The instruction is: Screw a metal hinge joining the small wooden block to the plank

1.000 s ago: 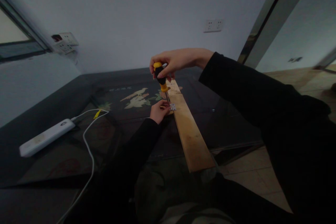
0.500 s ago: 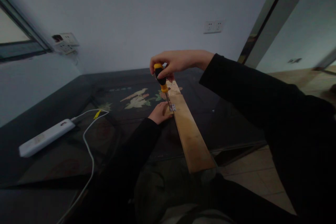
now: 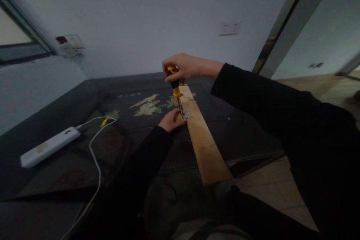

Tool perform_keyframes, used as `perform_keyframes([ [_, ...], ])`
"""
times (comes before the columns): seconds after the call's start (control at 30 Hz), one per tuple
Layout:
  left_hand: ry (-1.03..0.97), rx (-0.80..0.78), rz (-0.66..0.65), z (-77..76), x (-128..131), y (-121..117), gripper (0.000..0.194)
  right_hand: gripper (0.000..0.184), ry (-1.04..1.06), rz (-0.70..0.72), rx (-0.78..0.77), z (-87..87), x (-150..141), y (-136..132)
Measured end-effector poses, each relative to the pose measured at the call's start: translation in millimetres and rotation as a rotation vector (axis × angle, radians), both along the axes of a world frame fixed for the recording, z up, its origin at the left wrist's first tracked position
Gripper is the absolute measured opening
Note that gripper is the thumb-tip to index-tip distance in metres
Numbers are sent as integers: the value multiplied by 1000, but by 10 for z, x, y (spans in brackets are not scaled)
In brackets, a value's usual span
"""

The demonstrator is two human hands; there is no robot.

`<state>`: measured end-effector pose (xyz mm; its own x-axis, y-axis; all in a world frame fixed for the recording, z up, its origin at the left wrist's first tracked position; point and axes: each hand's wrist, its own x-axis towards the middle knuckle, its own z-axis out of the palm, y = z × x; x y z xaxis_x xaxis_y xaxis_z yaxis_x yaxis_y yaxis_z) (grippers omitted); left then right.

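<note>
A yellow-and-black screwdriver [image 3: 174, 82] stands nearly upright, its top leaning slightly left, with my right hand [image 3: 184, 67] closed around its handle from above. Its shaft reaches down to a small metal hinge [image 3: 185, 114] on the left edge of a long wooden board [image 3: 206, 146]. I cannot make out whether the tip sits in a screw. My left hand [image 3: 171, 120] is at the board's left side, fingers closed at the hinge and steadying it. Some of its fingertips are hidden. The board lies lengthwise, its near end sticking out past the table edge.
The dark table [image 3: 135, 135] carries a painted bird-and-flower picture. On its left lies a white power strip [image 3: 50, 147] with a white cable [image 3: 97, 157] and a yellow tag [image 3: 104, 122]. Wall sockets [image 3: 229, 28] are at the back.
My right hand has turned a little about the screwdriver handle, and its wrist sits slightly lower. The screwdriver stands a bit more upright. My left hand and the board stay in place.
</note>
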<state>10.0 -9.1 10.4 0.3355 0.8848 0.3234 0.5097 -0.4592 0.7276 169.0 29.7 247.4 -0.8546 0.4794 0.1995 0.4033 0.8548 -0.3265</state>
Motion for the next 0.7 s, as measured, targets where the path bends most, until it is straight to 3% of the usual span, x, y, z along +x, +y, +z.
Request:
perform_keyframes([
  [0.33, -48, -34, 43, -45, -13, 13, 46, 24, -15, 13, -23, 28, 14, -2],
  [0.53, 62, 15, 4, -10, -25, 3, 34, 25, -47, 7, -25, 68, -32, -55],
  [0.7, 38, 31, -32, -29, -21, 25, 28, 26, -12, 6, -49, 67, -77, -78],
])
